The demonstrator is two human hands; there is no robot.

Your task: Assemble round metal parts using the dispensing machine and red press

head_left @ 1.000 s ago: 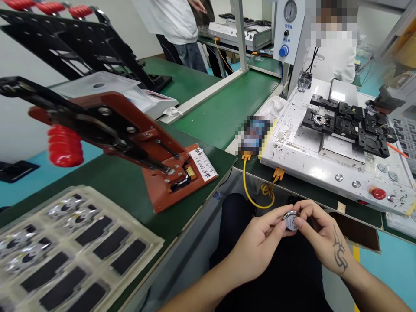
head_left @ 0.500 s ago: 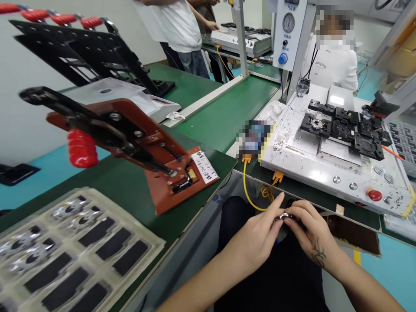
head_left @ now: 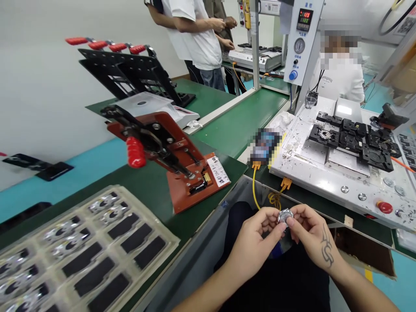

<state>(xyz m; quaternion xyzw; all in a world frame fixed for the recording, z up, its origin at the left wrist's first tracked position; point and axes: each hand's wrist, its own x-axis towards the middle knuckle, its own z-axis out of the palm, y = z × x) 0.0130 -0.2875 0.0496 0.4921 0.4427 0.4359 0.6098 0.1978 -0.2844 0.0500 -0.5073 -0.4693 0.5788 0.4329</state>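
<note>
A small round shiny metal part, like a watch case point(head_left: 285, 215), is held above my lap between both hands. My left hand point(head_left: 260, 232) pinches its left side between thumb and curled fingers. From the right, my right hand point(head_left: 307, 227) grips the same part, its thumb lying on the face. The part's underside is hidden by my fingers. On the bench to the left stands a brown toggle-clamp fixture point(head_left: 162, 143) with a red handle, tilted up. A white machine bed point(head_left: 302, 164) with black jigs point(head_left: 351, 136) lies beyond my hands; one jig holds a similar shiny ring point(head_left: 325, 134).
A plastic tray point(head_left: 175, 240) with shiny metal parts and dark recesses lies at the lower left. Yellow cables point(head_left: 254, 190) hang at the bench edge. A red button point(head_left: 384, 206) sits on the machine's front. Several people stand or sit farther back.
The metal part has turned from edge-on to show its round face. My left fingers, stretched out before, are now curled around it. The camera view has shifted left.
</note>
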